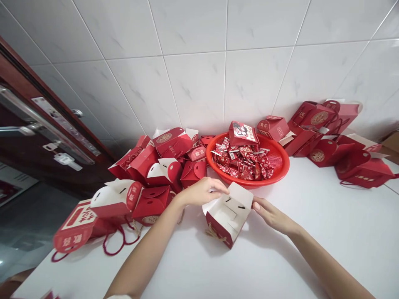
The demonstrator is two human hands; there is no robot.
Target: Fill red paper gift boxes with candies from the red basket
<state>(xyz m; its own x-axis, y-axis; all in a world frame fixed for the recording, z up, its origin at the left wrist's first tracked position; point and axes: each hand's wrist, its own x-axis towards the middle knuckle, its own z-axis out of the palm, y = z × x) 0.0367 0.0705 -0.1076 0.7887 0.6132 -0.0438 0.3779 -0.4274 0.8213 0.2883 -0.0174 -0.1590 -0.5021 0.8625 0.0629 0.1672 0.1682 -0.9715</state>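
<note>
An open red box (220,227) with a white inside and a twine bow on its front stands on the white table between my hands. My left hand (204,191) is at the box's upper left flap, its fingers reaching over the edge. On the other side my right hand (270,213) pinches the box's right edge between thumb and fingers. Nothing shows inside the box. Just behind it sits a red plastic basket (282,168) of small wrapped red candies (246,162), with a red box (243,133) resting on top of them.
Several red gift boxes (173,143) are piled at the left, some with cord handles. More red boxes (363,168) stand at the right. A tiled wall (196,87) rises behind, and a door with keys (67,160) is at the far left.
</note>
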